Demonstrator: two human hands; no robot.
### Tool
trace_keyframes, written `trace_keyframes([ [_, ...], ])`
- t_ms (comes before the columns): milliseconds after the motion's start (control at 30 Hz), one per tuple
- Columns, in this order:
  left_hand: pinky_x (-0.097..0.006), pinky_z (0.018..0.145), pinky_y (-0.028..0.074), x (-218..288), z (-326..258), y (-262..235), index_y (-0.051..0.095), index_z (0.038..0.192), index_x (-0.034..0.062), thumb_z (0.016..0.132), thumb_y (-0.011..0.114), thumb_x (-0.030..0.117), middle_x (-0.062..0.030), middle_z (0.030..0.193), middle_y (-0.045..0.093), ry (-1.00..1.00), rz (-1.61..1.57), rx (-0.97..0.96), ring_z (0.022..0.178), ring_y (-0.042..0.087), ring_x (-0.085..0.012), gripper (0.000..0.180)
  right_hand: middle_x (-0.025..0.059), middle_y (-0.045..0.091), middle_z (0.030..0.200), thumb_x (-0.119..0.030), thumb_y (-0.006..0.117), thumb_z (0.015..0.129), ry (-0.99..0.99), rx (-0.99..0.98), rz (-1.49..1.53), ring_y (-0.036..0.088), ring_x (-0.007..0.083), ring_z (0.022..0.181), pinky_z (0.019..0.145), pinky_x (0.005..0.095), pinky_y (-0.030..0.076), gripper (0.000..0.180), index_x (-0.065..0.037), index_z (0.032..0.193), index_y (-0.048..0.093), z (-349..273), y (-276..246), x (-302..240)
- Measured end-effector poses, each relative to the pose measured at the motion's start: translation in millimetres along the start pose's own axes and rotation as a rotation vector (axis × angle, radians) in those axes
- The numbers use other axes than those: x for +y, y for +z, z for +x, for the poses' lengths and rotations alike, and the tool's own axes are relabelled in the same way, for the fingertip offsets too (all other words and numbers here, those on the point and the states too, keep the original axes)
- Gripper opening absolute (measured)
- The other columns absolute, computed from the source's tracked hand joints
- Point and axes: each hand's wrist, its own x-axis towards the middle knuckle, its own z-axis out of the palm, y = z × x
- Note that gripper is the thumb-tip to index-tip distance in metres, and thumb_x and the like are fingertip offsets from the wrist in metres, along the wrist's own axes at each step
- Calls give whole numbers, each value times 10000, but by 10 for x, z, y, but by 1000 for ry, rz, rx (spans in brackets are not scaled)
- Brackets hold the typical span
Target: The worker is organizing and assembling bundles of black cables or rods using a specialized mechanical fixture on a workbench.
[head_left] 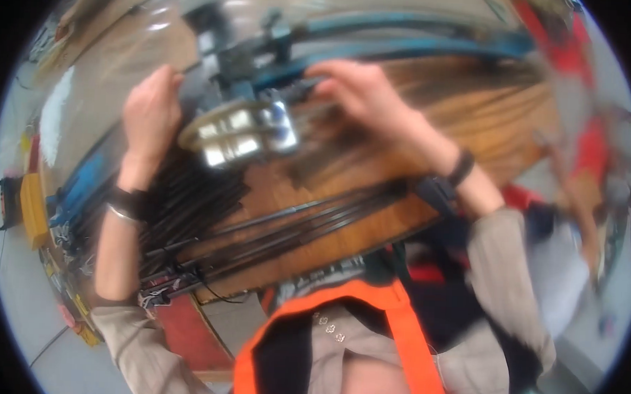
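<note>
The view is smeared by motion. In front of me stands a metal device with shiny blocks (237,137) and a round tan rim, joined to a blue metal frame (407,39). My left hand (152,112) is closed in a fist at the device's left side, and what it grips is hidden. My right hand (366,93) is raised at the device's right side, thumb and forefinger apart, close to a dark part of it. I cannot tell whether the fingertips touch that part. Dark bands circle both wrists.
Long dark rods (315,214) lie on a brown wooden board (370,224) between me and the device. Another person in red (592,146) is at the right. A yellow box (33,209) stands at the far left, and a red panel (193,332) lies low at the left.
</note>
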Motion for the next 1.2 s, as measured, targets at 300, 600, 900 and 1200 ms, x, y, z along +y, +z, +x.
trace_keyframes([
  [300,-424,783,442,-486,-302,-267,613,1101,165,884,599,133,-74,951,622,101,544,272,921,587,-300,220,124,580,925,-166,651,690,-263,-604,-804,567,270,912,762,406,462,301,-59,968,600,-1643,142,-613],
  [600,-370,636,500,2376,-1338,-607,635,1138,32,787,643,60,-63,819,600,-238,-450,-93,729,597,-242,352,116,589,843,-37,688,647,-245,-201,-538,587,297,774,662,419,479,280,-42,919,618,-1408,115,-538],
  [900,-339,546,483,2048,-878,-894,626,1170,73,776,639,38,-56,712,507,-54,-408,-268,654,563,-227,396,126,640,881,-41,670,836,-272,235,-683,595,288,705,596,389,489,220,-36,1055,654,-1537,-481,-214],
  [1200,-386,622,466,761,-213,-1852,603,1052,16,818,580,-65,-127,793,557,-80,-77,76,704,565,-285,248,133,684,899,-53,587,937,-156,466,-657,659,273,755,677,361,527,182,-50,1107,653,-938,-730,369],
])
